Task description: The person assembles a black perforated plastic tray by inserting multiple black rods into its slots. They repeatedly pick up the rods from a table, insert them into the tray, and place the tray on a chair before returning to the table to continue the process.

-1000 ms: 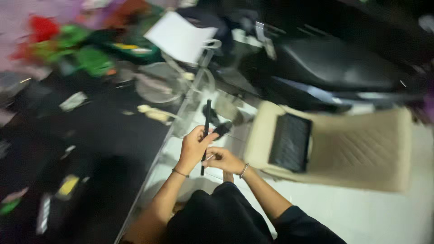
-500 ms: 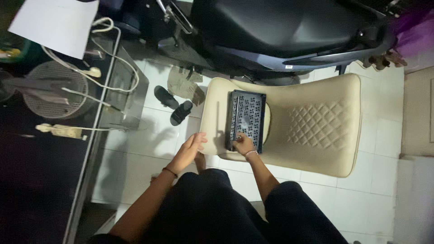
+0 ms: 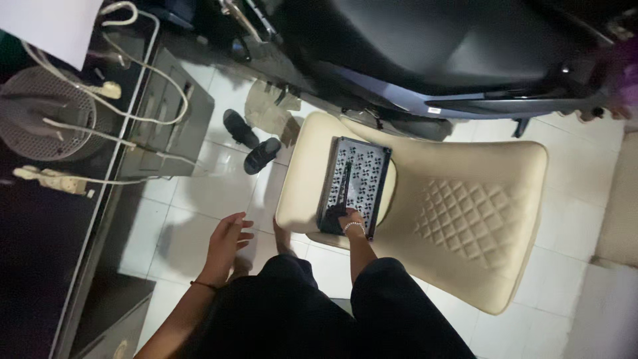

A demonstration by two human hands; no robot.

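Cream seat (image 3: 465, 199), right hand (image 3: 350, 221) apparently gripping stick (image 3: 343, 186)

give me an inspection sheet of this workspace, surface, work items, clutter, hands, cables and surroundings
surface: cream quilted chair seat on a white tile floor.
work items: black perforated panel lying flat on the seat; slim black rod lying on it.
clutter: pair of dark sandals and a crumpled cloth on the floor.
hands: right hand at the panel's near edge, on the rod's end; left hand open, holding nothing.
cables: white cords and a power strip on the dark desk.
surroundings: scooter behind the chair, round fan grille on the desk.
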